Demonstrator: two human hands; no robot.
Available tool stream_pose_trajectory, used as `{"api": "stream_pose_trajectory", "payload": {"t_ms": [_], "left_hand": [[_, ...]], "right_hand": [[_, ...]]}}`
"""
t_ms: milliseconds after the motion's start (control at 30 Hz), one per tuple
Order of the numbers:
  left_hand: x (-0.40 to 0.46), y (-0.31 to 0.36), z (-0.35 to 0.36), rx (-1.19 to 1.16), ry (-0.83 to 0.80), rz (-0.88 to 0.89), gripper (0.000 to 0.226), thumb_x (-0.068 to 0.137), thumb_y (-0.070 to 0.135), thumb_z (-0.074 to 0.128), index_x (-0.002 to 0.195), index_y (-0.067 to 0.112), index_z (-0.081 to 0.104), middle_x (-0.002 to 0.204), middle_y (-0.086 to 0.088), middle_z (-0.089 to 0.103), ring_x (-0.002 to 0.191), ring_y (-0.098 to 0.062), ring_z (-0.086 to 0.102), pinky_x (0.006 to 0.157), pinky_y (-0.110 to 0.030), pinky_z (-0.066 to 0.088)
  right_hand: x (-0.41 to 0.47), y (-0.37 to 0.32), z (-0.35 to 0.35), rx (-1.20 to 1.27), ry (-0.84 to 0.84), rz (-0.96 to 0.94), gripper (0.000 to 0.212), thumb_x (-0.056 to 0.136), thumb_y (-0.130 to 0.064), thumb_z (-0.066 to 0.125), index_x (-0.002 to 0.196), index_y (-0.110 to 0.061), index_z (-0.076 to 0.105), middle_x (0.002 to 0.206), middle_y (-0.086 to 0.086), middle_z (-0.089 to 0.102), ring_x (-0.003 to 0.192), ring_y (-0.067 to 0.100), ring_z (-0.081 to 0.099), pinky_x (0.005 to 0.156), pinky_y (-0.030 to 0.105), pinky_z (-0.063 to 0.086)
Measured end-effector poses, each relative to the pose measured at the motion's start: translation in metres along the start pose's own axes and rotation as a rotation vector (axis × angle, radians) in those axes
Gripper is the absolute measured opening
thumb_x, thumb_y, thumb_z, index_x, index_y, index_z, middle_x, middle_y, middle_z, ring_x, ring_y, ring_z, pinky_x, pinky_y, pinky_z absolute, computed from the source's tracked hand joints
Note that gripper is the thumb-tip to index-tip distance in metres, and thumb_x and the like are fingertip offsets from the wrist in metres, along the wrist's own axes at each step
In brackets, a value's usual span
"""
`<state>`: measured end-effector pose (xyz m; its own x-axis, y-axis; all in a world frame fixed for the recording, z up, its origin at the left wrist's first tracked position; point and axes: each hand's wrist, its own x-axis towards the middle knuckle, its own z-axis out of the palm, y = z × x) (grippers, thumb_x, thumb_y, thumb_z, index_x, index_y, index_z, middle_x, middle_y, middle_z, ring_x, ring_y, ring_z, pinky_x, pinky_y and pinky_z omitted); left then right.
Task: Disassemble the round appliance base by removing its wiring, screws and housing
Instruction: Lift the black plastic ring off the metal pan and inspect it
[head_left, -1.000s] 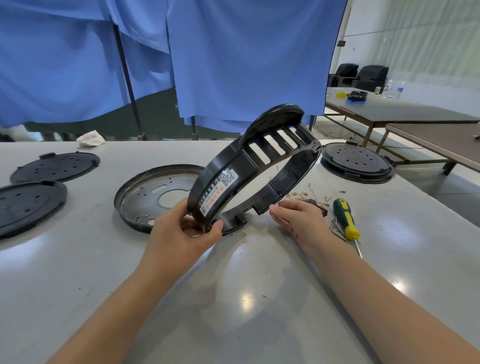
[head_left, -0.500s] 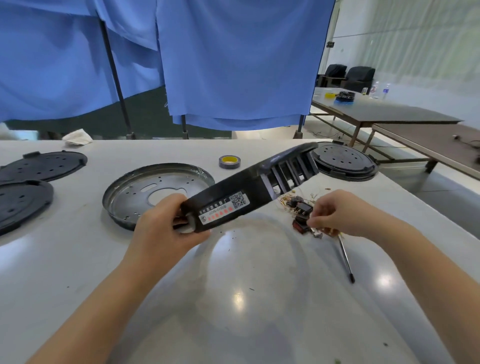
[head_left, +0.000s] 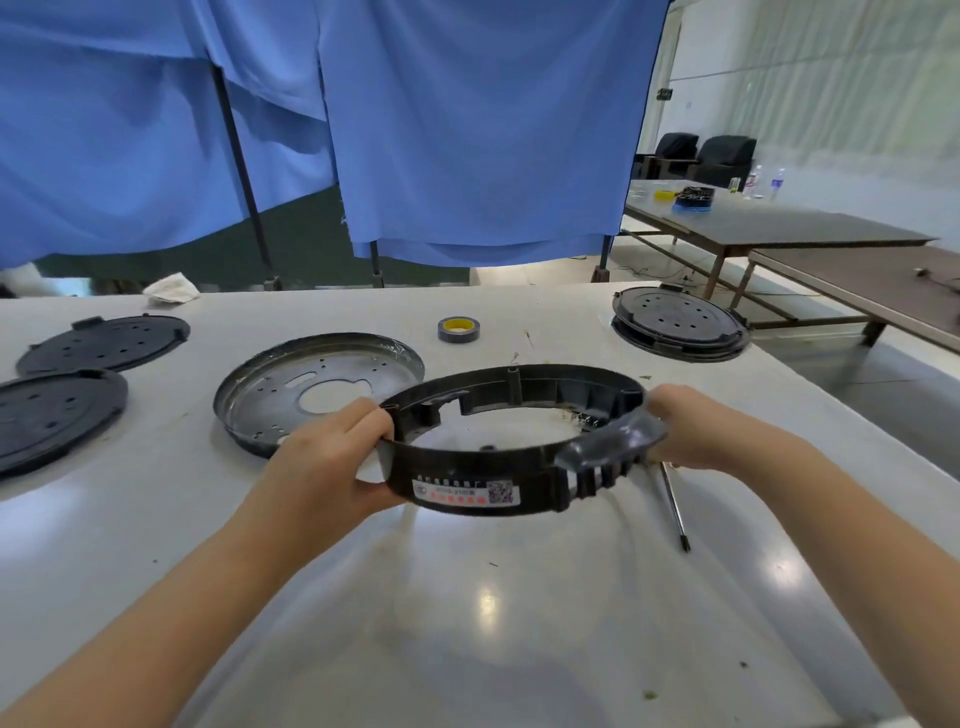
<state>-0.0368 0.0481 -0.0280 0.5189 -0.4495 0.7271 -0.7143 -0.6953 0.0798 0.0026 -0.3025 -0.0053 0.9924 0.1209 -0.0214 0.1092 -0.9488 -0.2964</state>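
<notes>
The black ring (head_left: 511, 431) carried one sticker (head_left: 466, 491) on its near wall: white, with a QR code at the right end and a red strip of characters along the bottom, the writing too small to read. No other lettering could be made out anywhere.

The ring was held above the bench (head_left: 467, 623), roughly level, between two hands. The left hand (head_left: 332, 457) gripped its left side, fingers curled over the rim and thumb under the wall. The right hand (head_left: 691, 428) held the right side beside the slotted vent lug (head_left: 605, 460); its fingers were hidden behind the ring.

Just behind the left hand lay one metal pan (head_left: 317, 389), rim up, with a large centre hole and many small ones; the hand covered its near edge. Two flat black plates (head_left: 62, 379) lay at the far left, overlapping. One black round base (head_left: 680, 325) sat at the far right. One tape roll (head_left: 458, 329) with a yellow core lay between the pan and the base. One screwdriver shaft (head_left: 674, 506) lay under the right wrist, handle hidden. A white rag (head_left: 171, 288) lay at the far edge. Blue curtains (head_left: 467, 130) hung behind.
</notes>
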Motion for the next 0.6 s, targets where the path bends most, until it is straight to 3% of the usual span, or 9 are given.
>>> {"api": "stream_pose_trajectory", "payload": {"t_ms": [67, 167, 300, 433, 600], "left_hand": [[-0.008, -0.003, -0.002, 0.045, 0.003, 0.048, 0.038, 0.078, 0.037, 0.073, 0.072, 0.004, 0.055, 0.074, -0.003, 0.057, 0.056, -0.022, 0.048, 0.045, -0.031, 0.041], [-0.022, -0.009, 0.001, 0.104, -0.019, 0.098, 0.041, 0.085, 0.043, 0.060, 0.070, 0.005, 0.055, 0.075, -0.003, 0.058, 0.057, -0.019, 0.049, 0.049, -0.025, 0.040], [-0.038, -0.016, 0.008, 0.150, -0.035, 0.112, 0.035, 0.091, 0.039, 0.058, 0.072, 0.010, 0.053, 0.080, 0.000, 0.056, 0.064, -0.017, 0.048, 0.055, -0.022, 0.037], [-0.041, -0.019, 0.010, 0.183, -0.049, 0.116, 0.030, 0.091, 0.036, 0.059, 0.076, 0.010, 0.054, 0.087, -0.002, 0.058, 0.072, -0.018, 0.052, 0.058, -0.023, 0.041], [-0.039, -0.021, 0.010, 0.179, -0.107, 0.097, 0.030, 0.092, 0.038, 0.056, 0.078, 0.011, 0.054, 0.091, -0.001, 0.058, 0.075, -0.016, 0.050, 0.063, -0.017, 0.033]], "right_hand": [[-0.001, -0.002, 0.001, -0.043, -0.006, -0.041, 0.036, 0.077, -0.006, 0.068, 0.058, -0.033, 0.054, 0.069, -0.014, 0.055, 0.063, -0.001, 0.052, 0.050, 0.010, 0.032], [-0.001, -0.003, 0.004, -0.065, 0.004, -0.067, 0.033, 0.077, -0.007, 0.066, 0.064, -0.036, 0.057, 0.070, -0.018, 0.054, 0.065, -0.004, 0.050, 0.053, 0.009, 0.031], [-0.001, -0.002, 0.006, -0.026, 0.063, -0.064, 0.026, 0.075, -0.006, 0.065, 0.069, -0.032, 0.064, 0.077, -0.014, 0.059, 0.069, -0.002, 0.051, 0.061, 0.018, 0.038], [-0.001, -0.002, 0.011, -0.020, 0.020, -0.066, 0.022, 0.075, -0.010, 0.071, 0.070, -0.031, 0.068, 0.076, -0.016, 0.060, 0.072, 0.003, 0.055, 0.062, 0.017, 0.039], [-0.001, -0.006, 0.009, -0.031, 0.064, -0.069, 0.017, 0.077, -0.015, 0.073, 0.075, -0.031, 0.068, 0.074, -0.019, 0.058, 0.071, -0.001, 0.056, 0.060, 0.016, 0.039]]}}
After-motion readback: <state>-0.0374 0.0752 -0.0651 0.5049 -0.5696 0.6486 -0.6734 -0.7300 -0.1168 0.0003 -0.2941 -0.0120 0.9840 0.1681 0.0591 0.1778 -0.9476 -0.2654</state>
